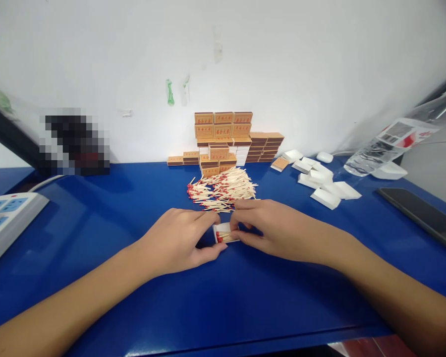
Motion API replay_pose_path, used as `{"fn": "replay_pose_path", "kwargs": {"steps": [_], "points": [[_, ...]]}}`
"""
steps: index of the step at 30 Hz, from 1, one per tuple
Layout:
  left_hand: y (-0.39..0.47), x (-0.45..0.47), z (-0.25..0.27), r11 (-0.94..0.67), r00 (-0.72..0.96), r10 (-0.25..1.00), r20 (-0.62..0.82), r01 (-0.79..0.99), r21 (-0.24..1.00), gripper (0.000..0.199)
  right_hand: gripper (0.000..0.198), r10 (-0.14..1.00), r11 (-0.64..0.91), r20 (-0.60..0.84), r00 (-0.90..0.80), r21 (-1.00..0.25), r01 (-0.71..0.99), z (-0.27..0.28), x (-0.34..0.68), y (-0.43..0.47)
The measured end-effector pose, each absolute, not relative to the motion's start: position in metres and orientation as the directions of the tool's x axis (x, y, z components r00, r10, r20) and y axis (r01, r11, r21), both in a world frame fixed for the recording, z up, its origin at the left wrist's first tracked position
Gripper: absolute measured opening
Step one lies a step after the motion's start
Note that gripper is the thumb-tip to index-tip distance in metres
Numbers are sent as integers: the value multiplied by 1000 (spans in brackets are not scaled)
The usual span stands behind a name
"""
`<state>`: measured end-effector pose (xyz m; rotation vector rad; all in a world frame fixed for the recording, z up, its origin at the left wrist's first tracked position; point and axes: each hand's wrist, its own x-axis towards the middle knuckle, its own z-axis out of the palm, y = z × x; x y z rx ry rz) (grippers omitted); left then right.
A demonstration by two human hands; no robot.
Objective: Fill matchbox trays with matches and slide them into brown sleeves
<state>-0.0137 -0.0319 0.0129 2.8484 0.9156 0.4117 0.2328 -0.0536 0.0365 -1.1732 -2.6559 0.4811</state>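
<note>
A small white matchbox tray [222, 227] lies on the blue table [223, 297] with several red-tipped matches [225, 236] in it. My left hand [186, 235] grips the tray at its left end, thumb at the near side and fingers at the far side. With thumb and fingers brought together, my right hand [262, 225] reaches into the tray's right part and pinches at the matches there; its fingers hide that end. Just beyond both hands spreads a loose pile of matches [230, 188], red heads mostly to the left.
Matchboxes [223, 131] stand stacked against the wall behind the pile. Several empty white trays [321, 181] lie to the right, near a plastic bottle [390, 141] and a phone [421, 213]. A power strip [11, 218] sits at the left.
</note>
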Motion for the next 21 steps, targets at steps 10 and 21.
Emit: {"fn": "replay_pose_path", "kwargs": {"steps": [10,21], "points": [[-35,-14,25,-770,788,616,-1,602,212,30,6,801,593,188,-568,-381,709,26,230,-34],[-41,-10,24,-826,839,544,11,533,182,28,11,828,542,29,-560,-303,784,21,218,-26]]}}
